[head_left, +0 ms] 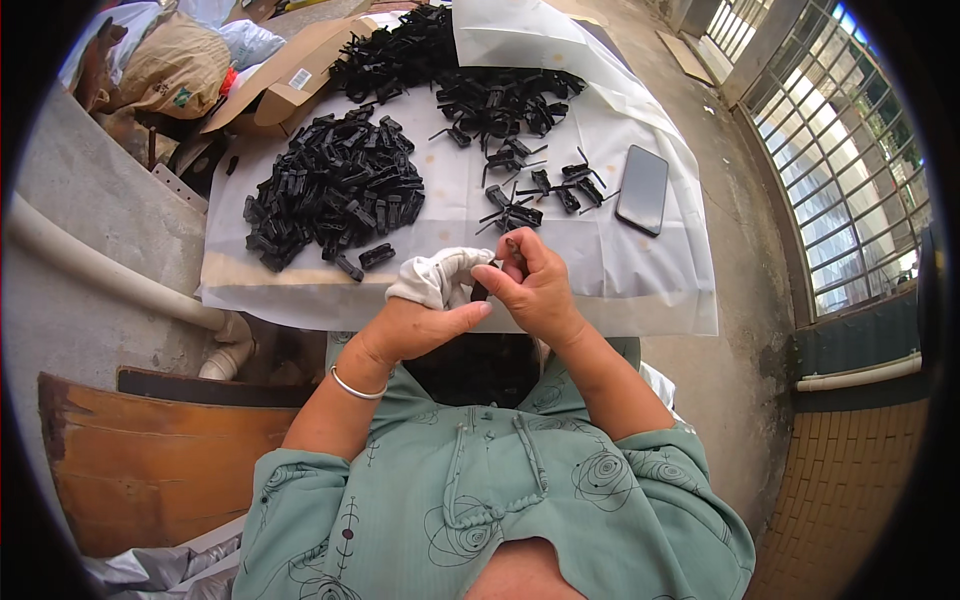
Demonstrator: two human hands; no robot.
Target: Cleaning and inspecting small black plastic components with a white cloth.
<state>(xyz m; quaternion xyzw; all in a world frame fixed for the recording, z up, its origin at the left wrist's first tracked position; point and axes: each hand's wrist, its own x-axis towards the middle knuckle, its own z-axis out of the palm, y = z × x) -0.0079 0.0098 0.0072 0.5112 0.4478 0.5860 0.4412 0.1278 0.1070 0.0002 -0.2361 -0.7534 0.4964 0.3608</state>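
Note:
My left hand (428,306), its fingers covered by a white cloth glove with the thumb bare, is closed on a small black plastic part (481,291). Bare fingers of my right hand (535,288) pinch at the same part from the other side, thumb and forefinger together. Most of the part is hidden between the fingers, so its exact kind does not show. Just beyond the hands lie loose black plastic pieces (513,213) with thin prongs. To the left is a large heap of small black plastic parts (335,190), without such prongs showing.
A white sheet (600,290) covers the table. More black pieces (505,105) are piled at the back, partly under a folded flap of sheet. A phone (642,190) lies at the right, a cardboard box (285,85) at the far left. Below my hands sits a dark container of black pieces (472,368).

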